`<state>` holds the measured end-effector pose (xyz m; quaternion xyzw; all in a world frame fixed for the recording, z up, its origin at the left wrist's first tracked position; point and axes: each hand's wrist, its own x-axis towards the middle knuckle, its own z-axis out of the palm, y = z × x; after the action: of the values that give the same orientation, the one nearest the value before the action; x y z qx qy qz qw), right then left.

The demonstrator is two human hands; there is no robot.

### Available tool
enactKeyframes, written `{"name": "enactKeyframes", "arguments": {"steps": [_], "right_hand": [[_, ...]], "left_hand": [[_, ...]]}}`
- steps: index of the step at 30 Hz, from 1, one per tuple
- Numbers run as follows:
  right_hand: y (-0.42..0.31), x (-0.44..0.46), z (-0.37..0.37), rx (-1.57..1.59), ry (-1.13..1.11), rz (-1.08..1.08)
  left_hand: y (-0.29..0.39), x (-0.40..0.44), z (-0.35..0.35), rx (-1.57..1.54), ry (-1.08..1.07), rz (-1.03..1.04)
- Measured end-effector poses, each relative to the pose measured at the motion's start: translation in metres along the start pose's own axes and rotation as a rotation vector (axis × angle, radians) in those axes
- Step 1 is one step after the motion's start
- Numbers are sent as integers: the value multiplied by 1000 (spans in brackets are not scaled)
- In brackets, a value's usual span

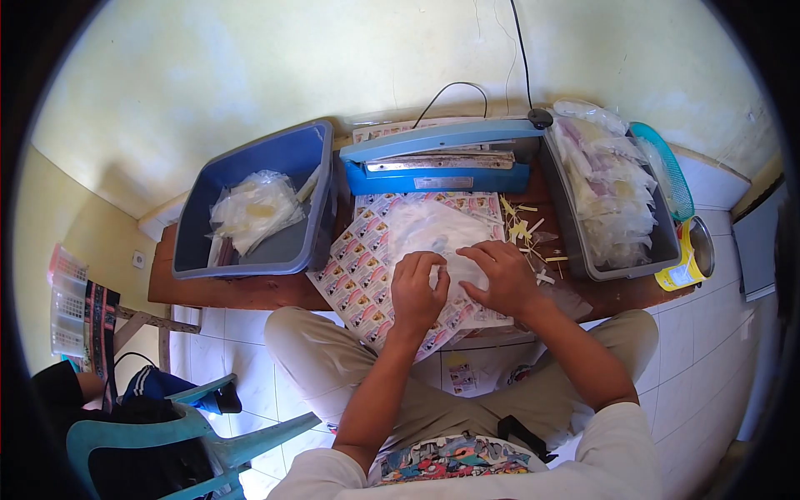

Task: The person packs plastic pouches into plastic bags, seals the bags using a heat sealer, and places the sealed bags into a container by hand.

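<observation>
At the far left a teal plastic chair point(146, 429) stands below the brown wooden tabletop point(225, 289). On the tabletop's left end sits a blue-grey tub point(314, 196), angled, with a loose heap of clear plastic bags point(254, 212) inside. Next comes a sheet of printed paper point(354, 296), set askew, one corner hanging over the near edge towards the person's lap. Behind it the blue impulse sealer point(437, 179) lies lengthwise from left to right, its pale blue arm raised above the base. The left hand point(419, 287) is over the paper, fingers bent, its grip slightly parted between thumb and forefinger at the edge of a translucent plastic bag point(429, 223). This bag lies flat on the paper in front of the sealer; its long axis seems to run from the hands away towards the sealer, though its outline is faint. The right hand point(502, 275) reaches in from the other side, thumb and fingers spread apart over the bag; whether either grip pinches the film, I cannot tell. Yellow strips point(521, 233) lie scattered beyond, then a grey tub point(587, 258) piled with filled bags point(612, 196), a teal mesh basket point(677, 179) and a tilted yellow tin point(687, 258).
</observation>
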<state>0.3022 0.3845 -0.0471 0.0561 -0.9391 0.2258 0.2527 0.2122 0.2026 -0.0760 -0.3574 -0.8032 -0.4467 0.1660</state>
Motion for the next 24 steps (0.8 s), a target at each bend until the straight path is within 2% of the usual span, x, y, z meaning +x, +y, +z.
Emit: {"name": "enactKeyframes", "arguments": {"steps": [5, 8, 11, 15, 19, 21, 24], "right_hand": [[17, -9, 15, 7, -21, 113], [17, -7, 16, 71, 19, 176], [14, -4, 12, 171, 54, 249], [15, -2, 9, 199, 64, 329], [19, -6, 14, 183, 62, 302], [18, -6, 15, -32, 96, 149], [13, -4, 13, -88, 94, 167]], "left_hand": [[-13, -3, 2, 91, -29, 48], [-2, 0, -3, 173, -89, 1], [0, -1, -1, 199, 10, 2], [-19, -1, -1, 202, 24, 20], [-22, -2, -2, 223, 42, -23], [-18, -1, -4, 230, 43, -47], [-18, -2, -4, 292, -16, -94]]}}
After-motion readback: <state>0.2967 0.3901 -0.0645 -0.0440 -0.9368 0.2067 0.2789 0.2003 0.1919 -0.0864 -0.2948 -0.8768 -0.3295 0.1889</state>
